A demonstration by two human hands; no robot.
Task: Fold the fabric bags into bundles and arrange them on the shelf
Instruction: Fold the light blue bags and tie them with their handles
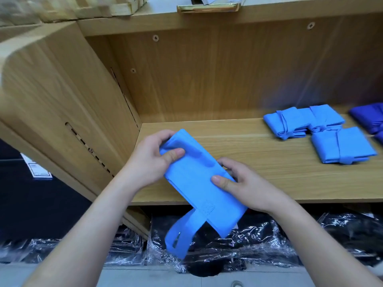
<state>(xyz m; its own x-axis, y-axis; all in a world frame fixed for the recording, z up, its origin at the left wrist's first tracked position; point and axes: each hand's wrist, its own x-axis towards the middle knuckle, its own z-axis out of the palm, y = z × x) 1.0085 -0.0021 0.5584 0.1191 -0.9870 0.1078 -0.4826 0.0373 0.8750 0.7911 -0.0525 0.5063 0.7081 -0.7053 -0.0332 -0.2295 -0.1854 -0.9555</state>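
Left hand (150, 160) and right hand (246, 186) both grip folded blue bag (199, 179) over shelf (259, 183) edge; handle (180, 237) hangs toward 6 o'clock; three tied bundles (319, 131) at 2 o'clock.

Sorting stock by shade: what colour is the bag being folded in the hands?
The bag is plain light blue; the head view shows it best.

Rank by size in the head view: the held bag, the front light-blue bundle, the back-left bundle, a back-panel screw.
1. The held bag, though nearest the camera.
2. The front bundle and back-left bundle: too alike to rank.
3. The screw.
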